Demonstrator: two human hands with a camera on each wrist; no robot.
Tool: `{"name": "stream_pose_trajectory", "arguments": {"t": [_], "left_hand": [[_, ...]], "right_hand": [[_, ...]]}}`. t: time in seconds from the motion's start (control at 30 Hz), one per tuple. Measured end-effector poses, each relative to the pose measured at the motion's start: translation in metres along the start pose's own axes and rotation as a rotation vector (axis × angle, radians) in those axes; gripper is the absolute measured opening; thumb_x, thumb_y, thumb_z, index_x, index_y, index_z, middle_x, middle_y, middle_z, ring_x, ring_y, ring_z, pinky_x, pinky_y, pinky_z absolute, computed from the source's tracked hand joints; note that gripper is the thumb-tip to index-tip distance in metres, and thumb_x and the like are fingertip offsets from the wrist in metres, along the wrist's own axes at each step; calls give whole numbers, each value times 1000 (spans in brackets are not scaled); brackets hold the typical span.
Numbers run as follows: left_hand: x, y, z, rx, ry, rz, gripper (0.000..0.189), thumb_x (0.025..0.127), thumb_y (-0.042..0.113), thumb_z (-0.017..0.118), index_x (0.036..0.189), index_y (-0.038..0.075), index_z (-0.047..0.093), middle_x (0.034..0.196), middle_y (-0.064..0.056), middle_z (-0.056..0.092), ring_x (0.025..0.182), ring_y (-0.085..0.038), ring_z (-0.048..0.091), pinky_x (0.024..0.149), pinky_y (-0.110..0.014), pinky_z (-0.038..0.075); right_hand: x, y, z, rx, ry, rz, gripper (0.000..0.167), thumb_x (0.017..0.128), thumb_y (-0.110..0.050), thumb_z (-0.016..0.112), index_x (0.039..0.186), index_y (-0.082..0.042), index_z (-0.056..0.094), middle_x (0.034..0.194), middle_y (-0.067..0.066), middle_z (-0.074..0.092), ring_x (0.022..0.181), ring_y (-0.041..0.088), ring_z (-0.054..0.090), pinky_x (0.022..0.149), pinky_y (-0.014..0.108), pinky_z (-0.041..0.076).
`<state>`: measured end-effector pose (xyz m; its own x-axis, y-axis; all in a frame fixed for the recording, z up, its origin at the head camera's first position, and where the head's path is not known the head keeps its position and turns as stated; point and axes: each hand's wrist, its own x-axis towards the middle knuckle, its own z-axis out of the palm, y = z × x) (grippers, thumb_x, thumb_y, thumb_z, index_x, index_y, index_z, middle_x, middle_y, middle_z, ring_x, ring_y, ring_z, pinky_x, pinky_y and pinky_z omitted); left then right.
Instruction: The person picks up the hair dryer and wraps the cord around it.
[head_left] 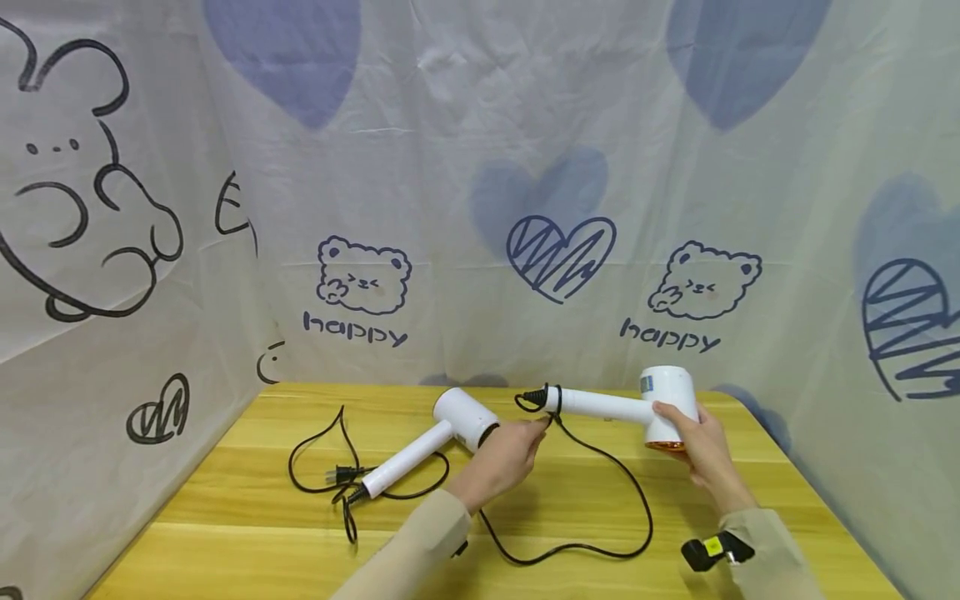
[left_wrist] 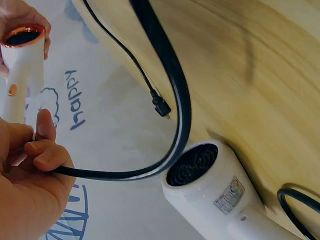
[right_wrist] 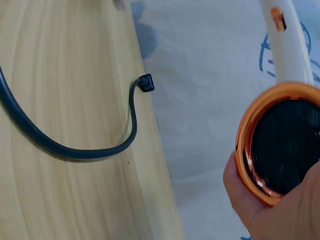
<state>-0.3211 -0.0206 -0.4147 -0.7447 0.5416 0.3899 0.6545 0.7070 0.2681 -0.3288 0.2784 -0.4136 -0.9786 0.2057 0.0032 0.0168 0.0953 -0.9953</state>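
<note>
My right hand [head_left: 705, 454] grips the barrel of a white hair dryer [head_left: 607, 406], raised over the right side of the table with its handle pointing left. An orange ring [right_wrist: 242, 145] rims the dryer's dark end in the right wrist view. Black cord loops around the handle's tip. Near that tip my left hand [head_left: 506, 458] pinches the black cord [left_wrist: 115, 175] between thumb and fingers. A second white hair dryer [head_left: 408, 457] lies on the table just left of my left hand, its dark grille [left_wrist: 195, 162] showing in the left wrist view.
Slack cord [head_left: 651, 517] curves across the wooden table [head_left: 600, 575] between my arms. Around the second dryer's handle lies another black cord with a two-pin plug [head_left: 341, 475]. A plug [left_wrist: 160, 106] shows near the table edge. Printed cloth [head_left: 450, 208] hangs behind.
</note>
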Motion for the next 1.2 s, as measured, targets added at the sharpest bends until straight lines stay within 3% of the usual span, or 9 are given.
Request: {"name": "stream_pose_trajectory", "arguments": {"t": [0.07,0.2,0.4,0.53,0.63,0.8,0.97,1.2], "left_hand": [[0,3,0,62,-12,13,30,104,16,48,129,7,60,105,-5,73,91,-13,69,75,-21,55],[0,6,-2,83,-24,23,31,103,16,50,131,5,59,108,-7,73,95,-17,69,79,-24,57],[0,7,-7,71,69,56,19,102,17,52,111,12,68,88,1,72,74,-8,65,64,-19,52],[-1,5,-10,74,183,65,13,99,18,58,91,16,68,74,6,66,64,-4,57,57,-17,46],[-2,3,-13,95,259,75,13,96,22,63,86,17,70,71,7,65,60,-2,55,54,-15,42],[-3,0,-20,117,348,88,10,89,25,72,94,19,78,76,6,69,61,-4,57,52,-16,42],[-1,-5,-24,181,363,142,7,89,24,72,94,19,76,82,6,67,69,-7,58,54,-19,46],[2,-11,-34,198,332,198,6,90,24,72,94,20,74,81,7,60,67,-5,53,52,-15,40]], "right_hand": [[-1,-1,4,-47,55,-11,77,92,-44,65,150,-4,33,124,11,53,79,1,59,69,21,56],[-3,-7,11,-111,170,-61,75,89,-46,68,146,-5,38,136,18,47,88,8,56,68,18,53],[-6,-15,14,-192,284,-153,79,86,-43,73,148,-11,37,138,18,49,111,28,52,70,17,48],[-6,-19,11,-231,295,-227,81,84,-39,77,150,-15,36,136,18,52,113,30,53,72,18,47],[-6,-22,9,-271,305,-277,81,82,-37,78,150,-17,38,133,17,55,110,29,55,73,20,49],[-9,-25,5,-325,285,-347,84,81,-34,79,151,-18,35,133,19,55,110,33,55,80,37,51],[-11,-27,3,-381,269,-429,86,80,-31,81,152,-19,35,129,21,56,104,35,56,76,38,49],[-11,-31,-3,-453,233,-475,88,80,-30,80,153,-16,34,125,25,57,100,37,57,71,33,47]]}}
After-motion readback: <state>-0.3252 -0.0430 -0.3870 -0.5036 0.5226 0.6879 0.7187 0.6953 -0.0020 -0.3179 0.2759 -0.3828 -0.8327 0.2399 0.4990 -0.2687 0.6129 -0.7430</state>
